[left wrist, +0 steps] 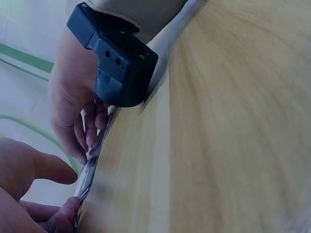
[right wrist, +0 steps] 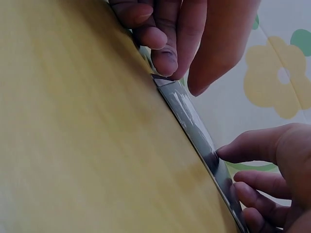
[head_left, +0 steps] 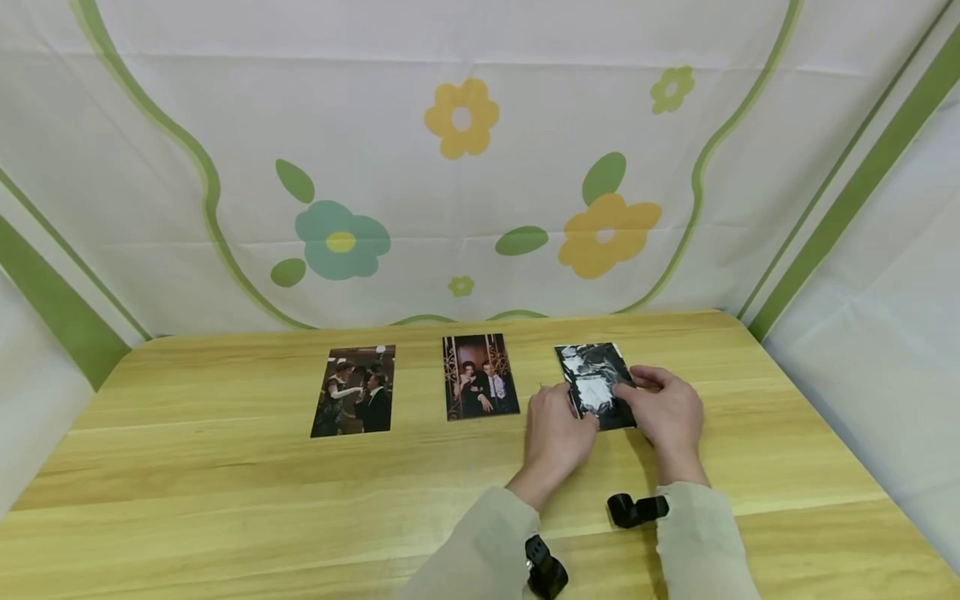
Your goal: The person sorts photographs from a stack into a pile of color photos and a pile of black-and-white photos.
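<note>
A black-and-white photo print (head_left: 597, 379) lies at the right of the row, both hands at its edges. My left hand (head_left: 558, 429) grips its left side and near corner, fingers bent along the edge. On the opposite side my right hand (head_left: 670, 414) pinches the print, thumb on its face and fingers at the right edge. In the right wrist view the glossy print (right wrist: 189, 121) appears nearly edge-on, close along the tabletop. Two colour prints lie flat to the left: a couple by an ornate gate (head_left: 480, 379) and a couple in evening dress (head_left: 354, 392).
The prints lie on a light wood-grain table (head_left: 300, 508). Behind it hangs a white cloth (head_left: 525, 117) with flowers and green borders, and cloth also closes both sides. Black wrist cameras (head_left: 636, 509) sit at both sleeves, close over the tabletop.
</note>
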`<action>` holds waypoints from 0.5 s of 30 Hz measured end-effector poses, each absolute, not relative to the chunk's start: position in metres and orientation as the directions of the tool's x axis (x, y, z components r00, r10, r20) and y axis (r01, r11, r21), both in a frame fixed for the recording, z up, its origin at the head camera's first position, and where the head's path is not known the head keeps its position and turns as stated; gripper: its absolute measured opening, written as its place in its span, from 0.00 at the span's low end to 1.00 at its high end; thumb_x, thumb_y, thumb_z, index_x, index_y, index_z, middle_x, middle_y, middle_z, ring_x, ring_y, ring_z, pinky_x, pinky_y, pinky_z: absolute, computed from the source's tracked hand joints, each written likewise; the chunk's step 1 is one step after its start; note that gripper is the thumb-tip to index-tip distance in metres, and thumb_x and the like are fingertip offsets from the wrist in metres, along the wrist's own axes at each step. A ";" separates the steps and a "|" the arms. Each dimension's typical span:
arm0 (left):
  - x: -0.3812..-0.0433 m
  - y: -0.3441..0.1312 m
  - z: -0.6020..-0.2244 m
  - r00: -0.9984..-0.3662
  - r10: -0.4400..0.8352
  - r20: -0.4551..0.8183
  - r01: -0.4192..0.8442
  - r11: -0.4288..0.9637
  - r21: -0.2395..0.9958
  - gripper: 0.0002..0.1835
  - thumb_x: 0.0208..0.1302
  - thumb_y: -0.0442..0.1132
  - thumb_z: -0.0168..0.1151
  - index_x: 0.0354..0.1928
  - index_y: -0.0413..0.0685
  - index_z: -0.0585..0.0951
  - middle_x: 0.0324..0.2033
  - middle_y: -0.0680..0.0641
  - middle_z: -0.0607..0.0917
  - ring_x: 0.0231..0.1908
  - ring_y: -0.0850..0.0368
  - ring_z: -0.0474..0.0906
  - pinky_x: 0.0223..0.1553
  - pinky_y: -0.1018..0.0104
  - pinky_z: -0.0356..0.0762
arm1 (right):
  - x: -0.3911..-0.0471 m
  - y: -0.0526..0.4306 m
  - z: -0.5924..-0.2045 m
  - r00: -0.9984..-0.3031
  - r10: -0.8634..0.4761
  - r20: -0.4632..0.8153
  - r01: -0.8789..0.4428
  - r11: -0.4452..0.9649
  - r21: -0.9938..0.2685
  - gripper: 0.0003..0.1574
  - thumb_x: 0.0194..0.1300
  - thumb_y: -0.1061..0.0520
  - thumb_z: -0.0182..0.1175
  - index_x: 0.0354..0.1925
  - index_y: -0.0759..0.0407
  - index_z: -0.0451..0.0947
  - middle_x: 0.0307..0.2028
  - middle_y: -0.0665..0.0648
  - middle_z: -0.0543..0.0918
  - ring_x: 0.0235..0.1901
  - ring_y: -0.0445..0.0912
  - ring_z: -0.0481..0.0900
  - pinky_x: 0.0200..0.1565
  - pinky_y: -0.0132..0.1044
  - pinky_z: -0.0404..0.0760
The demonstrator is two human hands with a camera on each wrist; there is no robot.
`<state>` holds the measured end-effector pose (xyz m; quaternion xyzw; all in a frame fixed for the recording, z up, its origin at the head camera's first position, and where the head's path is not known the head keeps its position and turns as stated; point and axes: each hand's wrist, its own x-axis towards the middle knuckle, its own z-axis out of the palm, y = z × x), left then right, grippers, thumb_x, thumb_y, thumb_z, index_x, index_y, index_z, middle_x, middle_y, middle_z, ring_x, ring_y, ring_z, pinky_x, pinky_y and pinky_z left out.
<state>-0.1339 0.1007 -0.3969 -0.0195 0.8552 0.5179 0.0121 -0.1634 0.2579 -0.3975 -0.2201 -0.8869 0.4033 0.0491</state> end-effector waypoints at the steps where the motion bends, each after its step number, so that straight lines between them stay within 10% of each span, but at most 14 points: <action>1: -0.134 0.101 -0.397 -0.999 -0.020 -0.038 -0.043 0.459 0.887 0.32 0.59 0.32 0.75 0.67 0.30 0.81 0.31 0.50 0.77 0.45 0.51 0.78 0.42 0.61 0.78 | -0.164 0.258 -0.397 -0.899 0.430 -0.089 0.350 0.578 -0.737 0.34 0.65 0.46 0.73 0.66 0.58 0.84 0.61 0.63 0.88 0.59 0.59 0.84 0.59 0.50 0.78; 15: -0.133 0.089 -0.395 -0.996 0.001 -0.088 -0.082 0.348 0.934 0.34 0.62 0.31 0.73 0.71 0.32 0.76 0.37 0.48 0.82 0.37 0.58 0.77 0.39 0.65 0.81 | -0.162 0.261 -0.395 -0.901 0.425 -0.086 0.333 0.552 -0.764 0.31 0.66 0.45 0.73 0.63 0.58 0.85 0.58 0.64 0.89 0.56 0.57 0.85 0.48 0.37 0.79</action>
